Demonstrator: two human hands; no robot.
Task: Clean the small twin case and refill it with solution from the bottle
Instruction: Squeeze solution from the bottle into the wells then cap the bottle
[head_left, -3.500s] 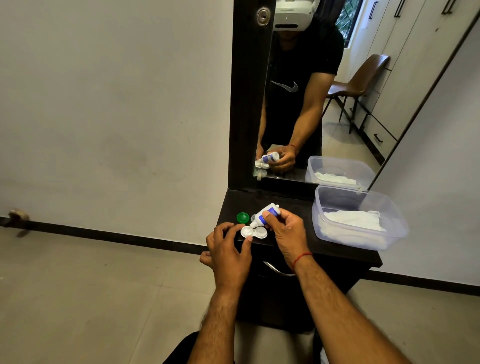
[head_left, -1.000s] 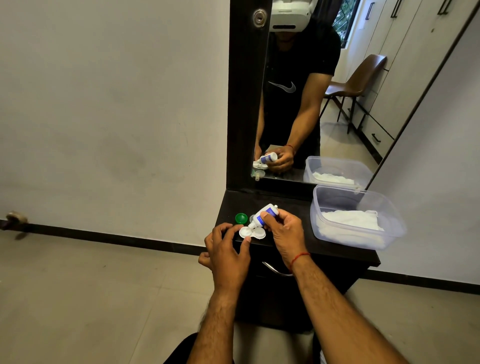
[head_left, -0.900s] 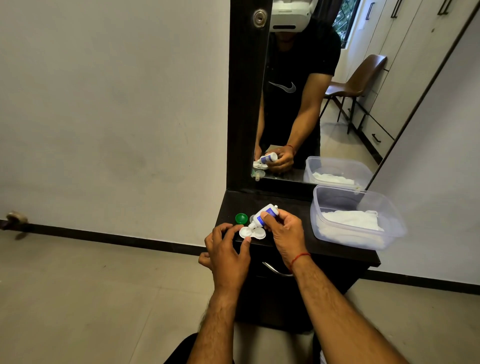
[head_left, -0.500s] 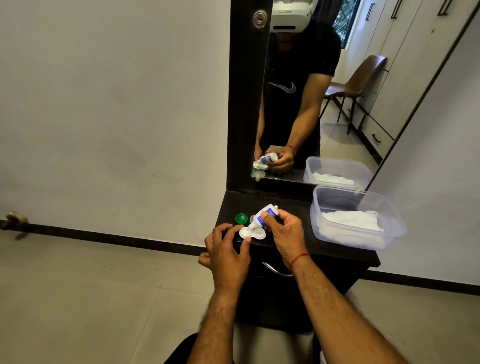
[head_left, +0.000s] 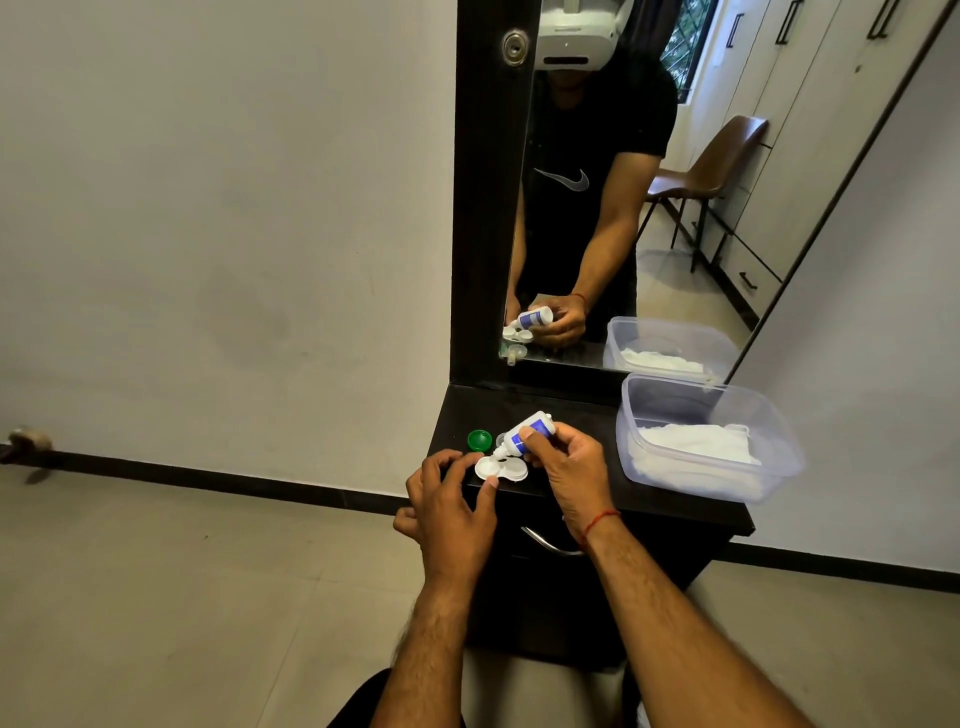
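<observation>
right hand (head_left: 569, 465), centre frame: grips small white bottle with blue label (head_left: 525, 434), nozzle tilted down over white twin round case (head_left: 501, 468). left hand (head_left: 451, 512): fingertips pinch case at dark counter (head_left: 675, 506) front edge. green round cap (head_left: 479, 440) upper left; clear plastic tub (head_left: 701, 441) right.

Bare forearms; a red thread bracelet (head_left: 600, 521) circles the right wrist.

Bottle (head_left: 525, 434) above case (head_left: 501, 468), tub (head_left: 779, 457) rightward
</observation>
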